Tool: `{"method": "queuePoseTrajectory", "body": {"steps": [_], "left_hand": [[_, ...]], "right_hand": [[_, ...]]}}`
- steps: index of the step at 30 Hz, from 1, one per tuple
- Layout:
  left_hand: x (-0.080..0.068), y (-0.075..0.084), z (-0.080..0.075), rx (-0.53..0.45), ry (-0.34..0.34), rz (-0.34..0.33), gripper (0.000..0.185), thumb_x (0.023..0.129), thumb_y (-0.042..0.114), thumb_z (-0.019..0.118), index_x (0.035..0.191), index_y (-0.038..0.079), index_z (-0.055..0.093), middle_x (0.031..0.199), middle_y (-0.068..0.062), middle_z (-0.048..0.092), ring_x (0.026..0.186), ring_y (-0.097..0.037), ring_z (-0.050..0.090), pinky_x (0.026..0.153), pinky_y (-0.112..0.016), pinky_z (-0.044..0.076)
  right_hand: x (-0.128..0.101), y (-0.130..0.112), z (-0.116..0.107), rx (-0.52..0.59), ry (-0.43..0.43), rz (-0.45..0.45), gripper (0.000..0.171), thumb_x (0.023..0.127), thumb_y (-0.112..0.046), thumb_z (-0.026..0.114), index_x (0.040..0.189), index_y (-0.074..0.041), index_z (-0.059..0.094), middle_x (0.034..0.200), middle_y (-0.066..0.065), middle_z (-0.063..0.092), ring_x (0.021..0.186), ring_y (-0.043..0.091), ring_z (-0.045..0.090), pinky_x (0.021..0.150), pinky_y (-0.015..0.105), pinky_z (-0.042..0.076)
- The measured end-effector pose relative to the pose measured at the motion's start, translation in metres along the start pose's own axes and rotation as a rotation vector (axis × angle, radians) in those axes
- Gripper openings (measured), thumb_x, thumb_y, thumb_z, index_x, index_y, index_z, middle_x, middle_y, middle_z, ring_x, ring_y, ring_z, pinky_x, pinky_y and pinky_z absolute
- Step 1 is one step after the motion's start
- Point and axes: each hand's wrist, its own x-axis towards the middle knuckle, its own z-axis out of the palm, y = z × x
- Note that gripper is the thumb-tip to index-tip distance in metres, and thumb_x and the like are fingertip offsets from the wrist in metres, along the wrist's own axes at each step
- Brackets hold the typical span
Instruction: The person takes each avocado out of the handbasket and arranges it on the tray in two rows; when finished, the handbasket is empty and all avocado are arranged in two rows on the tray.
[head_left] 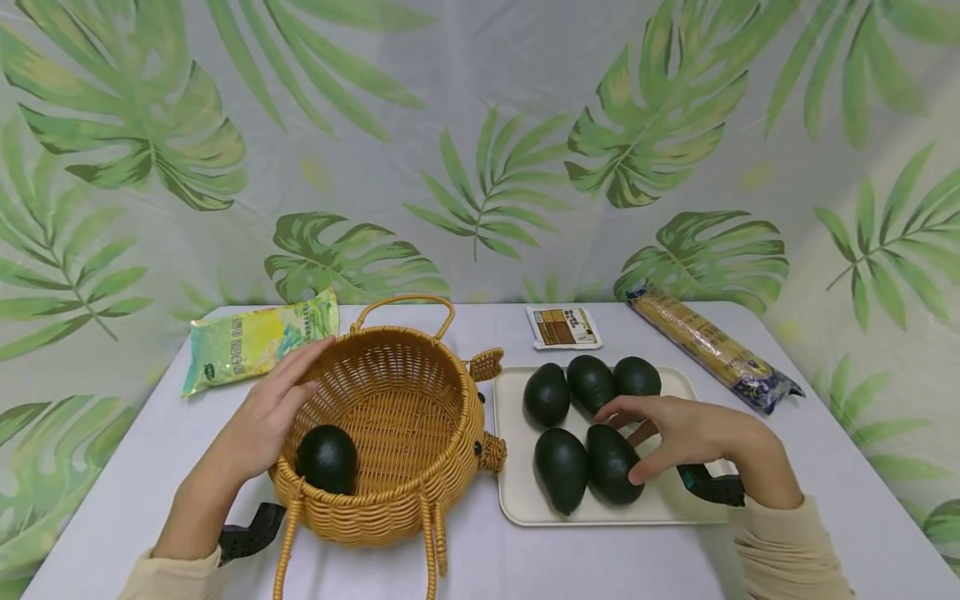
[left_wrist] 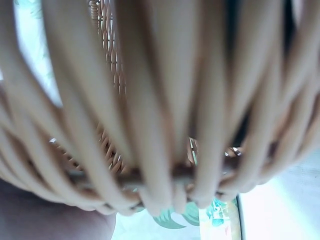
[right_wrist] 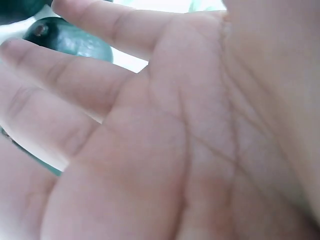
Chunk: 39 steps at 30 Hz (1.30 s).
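Observation:
A woven wicker basket with a handle stands at the table's left centre and holds one dark green avocado against its near left wall. My left hand rests on the basket's left rim with its fingers straight; the left wrist view shows only blurred wicker. Right of the basket, a cream tray carries several avocados. My right hand hovers over the front right avocado, thumb touching its side and fingers spread above it. In the right wrist view the palm is open, with an avocado beyond it.
A yellow-green packet lies behind the basket at the back left. A small brown and white packet lies behind the tray. A long wrapped package lies diagonally at the back right. A leaf-print curtain hangs behind the table.

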Motion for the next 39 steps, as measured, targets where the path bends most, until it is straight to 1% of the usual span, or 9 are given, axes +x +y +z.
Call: {"method": "queuePoseTrajectory", "body": {"steps": [4, 8, 11, 14, 19, 23, 26, 33, 39], "left_hand": [[-0.001, 0.000, -0.001, 0.001, 0.002, -0.003, 0.053, 0.108, 0.011, 0.040, 0.161, 0.012, 0.036, 0.165, -0.018, 0.033, 0.152, -0.047, 0.025, 0.114, -0.076, 0.023], [-0.002, -0.001, -0.001, 0.004, 0.007, 0.000, 0.053, 0.108, 0.011, 0.040, 0.161, 0.013, 0.036, 0.165, -0.018, 0.034, 0.152, -0.047, 0.026, 0.114, -0.076, 0.023], [-0.001, -0.001, -0.001, 0.006, 0.008, -0.001, 0.053, 0.108, 0.011, 0.040, 0.161, 0.013, 0.037, 0.165, -0.018, 0.034, 0.152, -0.047, 0.026, 0.114, -0.076, 0.023], [-0.001, 0.000, -0.001, 0.006, 0.008, 0.001, 0.053, 0.108, 0.011, 0.040, 0.161, 0.013, 0.037, 0.165, -0.017, 0.034, 0.152, -0.047, 0.026, 0.113, -0.076, 0.023], [-0.001, 0.000, -0.002, 0.006, 0.007, 0.008, 0.053, 0.108, 0.011, 0.040, 0.161, 0.012, 0.037, 0.164, -0.018, 0.034, 0.151, -0.048, 0.027, 0.113, -0.076, 0.024], [0.000, 0.000, -0.002, 0.010, 0.006, 0.007, 0.053, 0.108, 0.011, 0.040, 0.161, 0.012, 0.036, 0.164, -0.018, 0.034, 0.152, -0.047, 0.027, 0.113, -0.076, 0.024], [0.000, 0.000, -0.001, 0.012, 0.002, 0.003, 0.053, 0.108, 0.012, 0.040, 0.161, 0.013, 0.036, 0.164, -0.018, 0.034, 0.152, -0.047, 0.027, 0.113, -0.076, 0.024], [0.001, 0.000, -0.001, 0.013, 0.000, -0.001, 0.053, 0.109, 0.012, 0.039, 0.161, 0.012, 0.036, 0.165, -0.018, 0.033, 0.152, -0.047, 0.026, 0.113, -0.076, 0.024], [0.000, -0.001, 0.000, 0.011, 0.000, 0.004, 0.053, 0.108, 0.011, 0.039, 0.162, 0.013, 0.035, 0.165, -0.018, 0.033, 0.152, -0.047, 0.026, 0.113, -0.076, 0.024]], "right_hand": [[-0.004, -0.002, -0.002, 0.015, 0.008, 0.009, 0.076, 0.085, -0.028, 0.085, 0.147, -0.002, 0.047, 0.145, 0.020, 0.053, 0.122, 0.038, 0.062, 0.095, 0.042, 0.057], [-0.009, -0.006, -0.005, 0.037, 0.027, 0.032, 0.073, 0.089, -0.028, 0.082, 0.148, -0.003, 0.046, 0.146, 0.022, 0.052, 0.124, 0.040, 0.061, 0.093, 0.038, 0.058], [-0.013, -0.008, -0.007, 0.048, 0.070, 0.030, 0.070, 0.090, -0.028, 0.081, 0.147, -0.003, 0.048, 0.146, 0.023, 0.051, 0.128, 0.044, 0.058, 0.094, 0.034, 0.058], [-0.015, -0.011, -0.008, 0.029, 0.120, -0.004, 0.068, 0.092, -0.030, 0.080, 0.145, -0.002, 0.050, 0.145, 0.021, 0.053, 0.129, 0.044, 0.057, 0.097, 0.037, 0.057], [-0.012, -0.016, -0.007, -0.064, 0.215, -0.076, 0.060, 0.095, -0.033, 0.076, 0.143, -0.005, 0.055, 0.141, 0.015, 0.060, 0.127, 0.035, 0.062, 0.101, 0.041, 0.056], [-0.008, -0.022, -0.005, -0.161, 0.340, -0.134, 0.053, 0.097, -0.031, 0.074, 0.143, -0.012, 0.057, 0.141, 0.008, 0.063, 0.125, 0.030, 0.064, 0.102, 0.034, 0.055], [-0.006, -0.025, -0.004, -0.210, 0.431, -0.160, 0.052, 0.096, -0.028, 0.075, 0.144, -0.017, 0.058, 0.140, 0.005, 0.064, 0.125, 0.028, 0.065, 0.102, 0.027, 0.053], [-0.003, -0.030, -0.004, -0.224, 0.554, -0.166, 0.055, 0.094, -0.025, 0.078, 0.145, -0.020, 0.059, 0.141, 0.002, 0.064, 0.124, 0.027, 0.066, 0.100, 0.015, 0.049], [0.001, -0.034, -0.005, -0.217, 0.616, -0.228, 0.053, 0.094, -0.017, 0.078, 0.144, -0.018, 0.060, 0.140, 0.004, 0.065, 0.121, 0.007, 0.066, 0.097, 0.014, 0.051]]}}
